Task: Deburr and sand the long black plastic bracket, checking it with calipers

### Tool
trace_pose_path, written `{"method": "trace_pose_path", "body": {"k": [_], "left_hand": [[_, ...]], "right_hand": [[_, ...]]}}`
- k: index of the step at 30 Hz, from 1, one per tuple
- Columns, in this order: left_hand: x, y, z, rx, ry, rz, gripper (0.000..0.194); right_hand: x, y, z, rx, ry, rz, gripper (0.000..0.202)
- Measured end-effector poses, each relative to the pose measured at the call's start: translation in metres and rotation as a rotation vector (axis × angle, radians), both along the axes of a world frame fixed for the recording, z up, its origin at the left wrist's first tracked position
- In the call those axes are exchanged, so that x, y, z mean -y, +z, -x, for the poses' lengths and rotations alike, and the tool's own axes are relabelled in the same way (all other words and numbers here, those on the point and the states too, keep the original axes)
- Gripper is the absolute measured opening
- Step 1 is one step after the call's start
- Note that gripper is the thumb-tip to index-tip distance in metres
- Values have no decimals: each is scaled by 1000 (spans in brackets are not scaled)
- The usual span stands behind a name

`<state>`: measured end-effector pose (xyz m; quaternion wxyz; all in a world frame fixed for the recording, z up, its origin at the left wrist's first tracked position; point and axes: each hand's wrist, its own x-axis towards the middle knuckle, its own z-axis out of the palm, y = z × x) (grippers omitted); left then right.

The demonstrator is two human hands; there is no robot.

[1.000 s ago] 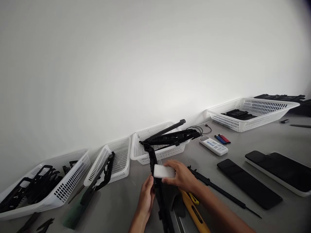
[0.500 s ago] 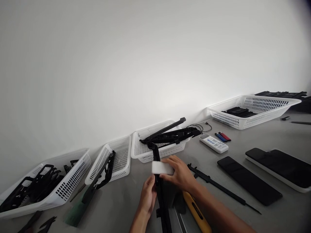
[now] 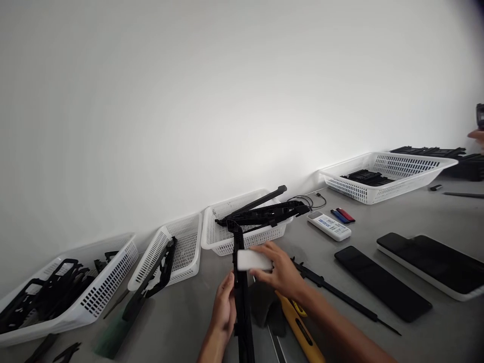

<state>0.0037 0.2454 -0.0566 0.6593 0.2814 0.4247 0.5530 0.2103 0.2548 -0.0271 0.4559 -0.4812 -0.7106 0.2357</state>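
Note:
A long black plastic part [image 3: 243, 307] stands lengthwise in front of me, its curved top end near the middle basket. My left hand [image 3: 224, 305] is closed round its left side. With fingers and thumb, my right hand [image 3: 278, 267] grips a small white block [image 3: 251, 260], which lies against or just over the part's upper stretch. Below my right hand are a dark cloth [image 3: 266, 307] and a yellow-handled tool [image 3: 300, 330].
White baskets [image 3: 185, 267] with black parts line the wall; another basket [image 3: 393, 189] is at the right. A caliper [image 3: 336, 290], a white labelled device [image 3: 328, 225], black slabs [image 3: 381, 282] and lighters [image 3: 343, 215] lie rightward. At the right edge, another person's hand [image 3: 477, 135] shows.
The black part and my left hand have shifted slightly left in view. The white block now sits more to the part's right side. Another person's hand has appeared at the right edge.

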Motion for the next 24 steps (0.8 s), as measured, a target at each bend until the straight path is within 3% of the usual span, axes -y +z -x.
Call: {"method": "trace_pose_path", "body": {"k": [3, 6, 10, 12, 16, 20, 24], "left_hand": [[-3, 0, 1, -20, 39, -82, 32], [-1, 0, 0, -12, -9, -84, 30], [4, -5, -5, -55, -177, -25, 48], [5, -9, -5, -65, -152, -38, 53], [0, -12, -1, -48, -13, -40, 56], [0, -7, 0, -34, -39, -34, 56], [3, -6, -4, -26, -12, -6, 41]], "right_hand": [[1, -1, 5, 18, 189, 13, 52], [-5, -8, 7, -3, 21, 37, 48], [-11, -16, 3, -6, -221, 76, 48], [-9, -14, 3, 1, -142, 56, 48], [-3, -5, 2, 28, 190, 21, 46], [-1, -2, -2, 67, 54, 28, 48], [2, 1, 0, 89, 260, 28, 51]]}}
